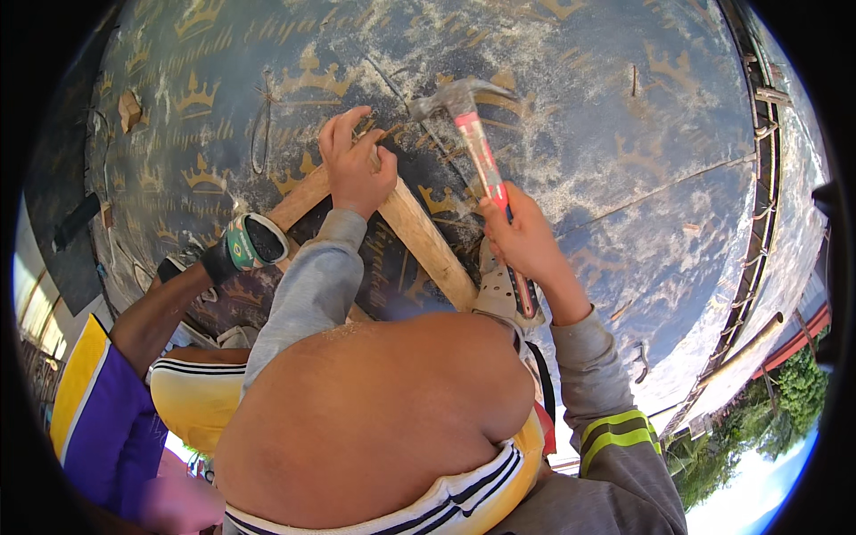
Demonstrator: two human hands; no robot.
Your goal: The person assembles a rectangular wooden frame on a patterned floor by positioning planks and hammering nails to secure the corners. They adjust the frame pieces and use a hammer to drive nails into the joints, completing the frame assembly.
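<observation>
my right hand [522,239] closed round red-handled hammer [477,143], head raised above dusty dark crown-patterned sheet [624,134]. my left hand [355,160] pressing fingers down on wooden batten [426,241], crossing sheet's middle. another person's sandalled foot [245,245] on batten's left end.

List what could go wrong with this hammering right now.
1. The left hand pinches right at the joint of the pale wooden battens, close under the steel claw hammer with the red-and-white handle; a glancing blow might hit fingers.
2. The right hand grips mid-handle, which may reduce control.
3. Another person's foot in a green-and-white sandal rests on a batten nearby.
</observation>
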